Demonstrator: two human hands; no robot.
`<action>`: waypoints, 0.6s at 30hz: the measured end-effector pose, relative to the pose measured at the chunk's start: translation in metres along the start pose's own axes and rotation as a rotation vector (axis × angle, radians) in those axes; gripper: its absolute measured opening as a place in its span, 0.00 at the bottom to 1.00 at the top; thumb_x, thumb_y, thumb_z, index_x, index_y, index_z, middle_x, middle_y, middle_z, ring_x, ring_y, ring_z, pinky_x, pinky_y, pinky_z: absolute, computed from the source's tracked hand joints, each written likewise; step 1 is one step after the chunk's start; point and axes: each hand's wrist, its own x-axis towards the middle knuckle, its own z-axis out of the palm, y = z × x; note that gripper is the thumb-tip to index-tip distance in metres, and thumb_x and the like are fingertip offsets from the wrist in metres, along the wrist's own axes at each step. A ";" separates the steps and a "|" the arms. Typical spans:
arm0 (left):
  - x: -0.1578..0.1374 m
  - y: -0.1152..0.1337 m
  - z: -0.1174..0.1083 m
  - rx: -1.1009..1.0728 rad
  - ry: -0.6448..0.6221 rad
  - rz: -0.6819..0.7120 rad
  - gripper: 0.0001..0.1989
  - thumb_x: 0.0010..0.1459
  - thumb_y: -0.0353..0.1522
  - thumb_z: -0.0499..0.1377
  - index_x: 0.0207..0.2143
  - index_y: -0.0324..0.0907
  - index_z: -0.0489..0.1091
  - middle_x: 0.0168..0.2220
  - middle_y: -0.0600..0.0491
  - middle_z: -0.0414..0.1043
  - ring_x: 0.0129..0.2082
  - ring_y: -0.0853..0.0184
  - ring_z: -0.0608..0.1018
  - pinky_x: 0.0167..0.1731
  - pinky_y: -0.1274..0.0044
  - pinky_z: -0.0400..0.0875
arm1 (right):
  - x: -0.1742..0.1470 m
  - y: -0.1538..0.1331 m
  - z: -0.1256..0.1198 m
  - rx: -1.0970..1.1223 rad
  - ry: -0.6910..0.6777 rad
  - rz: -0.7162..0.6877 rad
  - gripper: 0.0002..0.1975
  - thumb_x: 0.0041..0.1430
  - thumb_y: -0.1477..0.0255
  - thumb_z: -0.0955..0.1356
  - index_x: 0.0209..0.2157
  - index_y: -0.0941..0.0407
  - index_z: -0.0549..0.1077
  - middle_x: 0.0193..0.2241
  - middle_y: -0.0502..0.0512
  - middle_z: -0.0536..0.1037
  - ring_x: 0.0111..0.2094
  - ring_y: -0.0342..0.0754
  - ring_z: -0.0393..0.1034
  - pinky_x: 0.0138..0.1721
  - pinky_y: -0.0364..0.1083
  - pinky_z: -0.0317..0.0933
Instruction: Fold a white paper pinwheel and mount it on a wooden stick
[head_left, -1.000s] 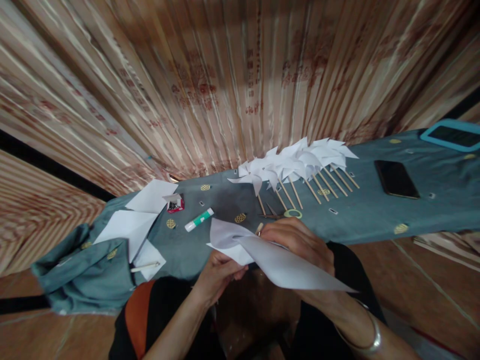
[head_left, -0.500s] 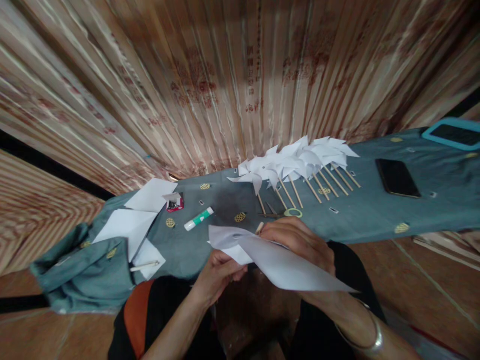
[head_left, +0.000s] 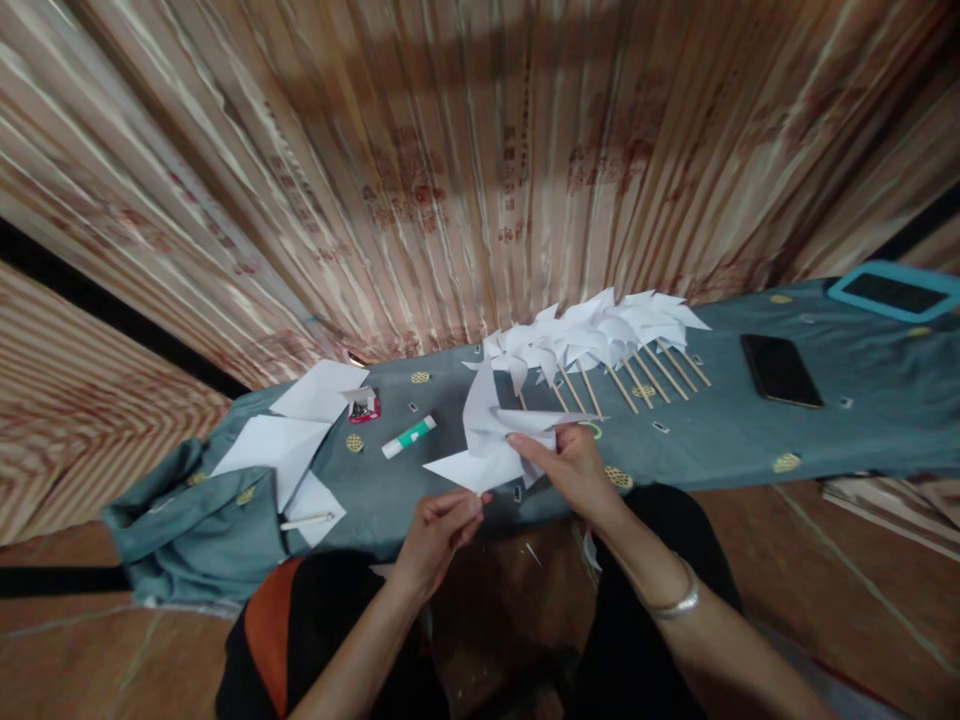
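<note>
A white paper pinwheel (head_left: 487, 455) is held over the near edge of the cloth-covered table, its blades folded and facing up. My right hand (head_left: 574, 465) is closed on its right side, the thumb pressing near the centre. At its lower edge, my left hand (head_left: 446, 530) pinches with thumb and fingers; whether a stick lies in that pinch is hidden. Beyond it, a row of finished-looking pinwheels (head_left: 592, 335) on wooden sticks overlaps along the far edge. Left of the held one lies a green and white glue stick (head_left: 409, 437).
White paper sheets (head_left: 274, 445) lie at the left, with a thin pale stick (head_left: 307, 521) on the nearest. A small red box (head_left: 364, 405) of metal pins is beside them. A black phone (head_left: 781, 370) and a blue-framed device (head_left: 896, 290) lie right. A pleated curtain (head_left: 465, 180) hangs behind.
The pinwheel has turned so its front faces up, where before one blade pointed toward me. My right hand has shifted its hold, with the thumb now near the centre. My left hand sits slightly lower.
</note>
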 end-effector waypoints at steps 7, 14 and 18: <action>-0.024 -0.032 -0.009 -0.194 0.235 -0.031 0.24 0.29 0.43 0.74 0.26 0.34 0.80 0.14 0.58 0.62 0.14 0.81 0.58 0.17 0.84 0.49 | 0.008 0.032 0.028 0.176 -0.095 0.270 0.22 0.32 0.57 0.78 0.28 0.59 0.79 0.24 0.54 0.81 0.26 0.50 0.74 0.29 0.46 0.67; -0.033 -0.067 -0.015 -0.434 0.367 -0.058 0.23 0.28 0.38 0.75 0.27 0.32 0.79 0.15 0.57 0.65 0.14 0.81 0.61 0.16 0.85 0.51 | 0.022 0.059 0.047 0.035 -0.334 0.410 0.22 0.32 0.59 0.78 0.29 0.58 0.77 0.28 0.54 0.82 0.30 0.52 0.76 0.33 0.47 0.68; -0.030 -0.080 -0.013 -0.604 0.401 -0.149 0.15 0.34 0.29 0.73 0.27 0.31 0.77 0.17 0.56 0.67 0.14 0.81 0.62 0.15 0.87 0.53 | 0.036 0.064 0.050 -0.157 -0.444 0.383 0.20 0.35 0.63 0.77 0.31 0.57 0.77 0.32 0.56 0.82 0.35 0.55 0.76 0.38 0.50 0.68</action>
